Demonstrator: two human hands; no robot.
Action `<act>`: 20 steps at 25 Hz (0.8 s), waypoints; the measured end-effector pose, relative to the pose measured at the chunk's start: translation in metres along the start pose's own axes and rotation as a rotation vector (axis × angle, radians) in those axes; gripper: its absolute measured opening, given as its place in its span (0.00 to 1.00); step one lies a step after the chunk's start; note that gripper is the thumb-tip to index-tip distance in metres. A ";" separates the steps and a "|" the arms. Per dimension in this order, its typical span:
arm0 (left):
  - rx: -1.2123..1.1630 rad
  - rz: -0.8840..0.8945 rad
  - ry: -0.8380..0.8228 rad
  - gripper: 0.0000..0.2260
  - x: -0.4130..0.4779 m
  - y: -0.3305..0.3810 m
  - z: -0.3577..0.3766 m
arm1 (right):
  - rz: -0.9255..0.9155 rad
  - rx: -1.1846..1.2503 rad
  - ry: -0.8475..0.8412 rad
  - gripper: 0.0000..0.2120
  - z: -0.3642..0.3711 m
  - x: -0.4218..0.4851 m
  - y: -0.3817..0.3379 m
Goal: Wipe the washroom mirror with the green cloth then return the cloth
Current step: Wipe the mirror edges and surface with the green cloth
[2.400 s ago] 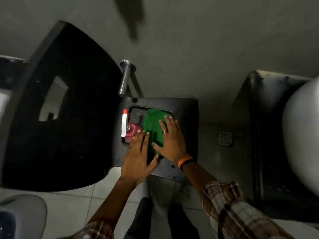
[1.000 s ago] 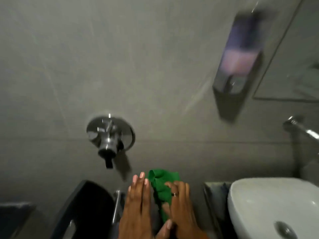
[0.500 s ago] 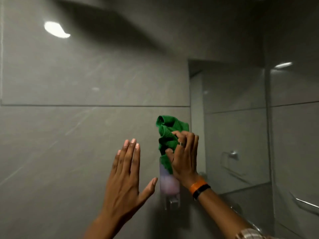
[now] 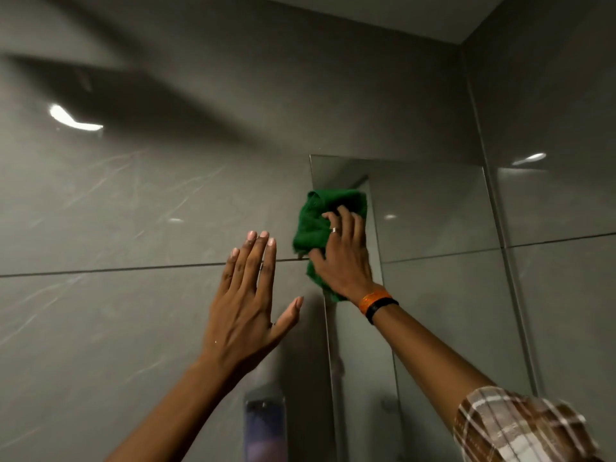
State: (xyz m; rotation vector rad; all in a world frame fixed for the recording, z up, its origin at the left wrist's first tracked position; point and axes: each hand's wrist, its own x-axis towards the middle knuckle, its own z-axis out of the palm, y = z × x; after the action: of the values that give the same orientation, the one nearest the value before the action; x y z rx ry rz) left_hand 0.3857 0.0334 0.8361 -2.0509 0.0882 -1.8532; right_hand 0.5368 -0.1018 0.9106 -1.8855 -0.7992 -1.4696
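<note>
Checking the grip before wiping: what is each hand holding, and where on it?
The right hand holds the bunched green cloth by its lower right part. The left hand is open and empty.

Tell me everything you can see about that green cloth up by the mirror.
The green cloth is a deep green, nubby fabric that looks like terry or microfibre. It is bunched and folded, not spread flat. The right hand presses it against the upper left corner of the mirror, fingers spread over it. Its left edge overhangs onto the grey wall tile, and a bit shows below the wrist. The left hand is apart from it.
</note>
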 end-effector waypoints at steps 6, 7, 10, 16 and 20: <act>0.118 0.056 0.032 0.45 0.029 -0.024 0.042 | -0.102 0.018 0.132 0.34 0.034 0.003 -0.001; 0.134 0.060 0.047 0.47 0.034 -0.029 0.048 | -0.136 -0.023 0.166 0.32 0.036 0.008 -0.001; 0.159 0.060 0.065 0.46 0.045 -0.037 0.066 | -0.190 -0.060 0.190 0.29 0.036 0.034 0.002; 0.205 0.039 0.071 0.42 0.054 -0.039 0.089 | -0.242 -0.103 0.217 0.27 0.026 0.095 0.016; 0.190 0.004 0.030 0.43 0.062 -0.032 0.094 | -0.223 -0.092 0.258 0.27 0.025 0.109 0.027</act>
State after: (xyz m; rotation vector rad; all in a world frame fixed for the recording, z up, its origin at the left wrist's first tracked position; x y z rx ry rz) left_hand 0.4783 0.0668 0.8992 -1.8933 -0.0730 -1.8156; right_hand 0.5950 -0.0900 1.0089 -1.6659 -0.8511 -1.8715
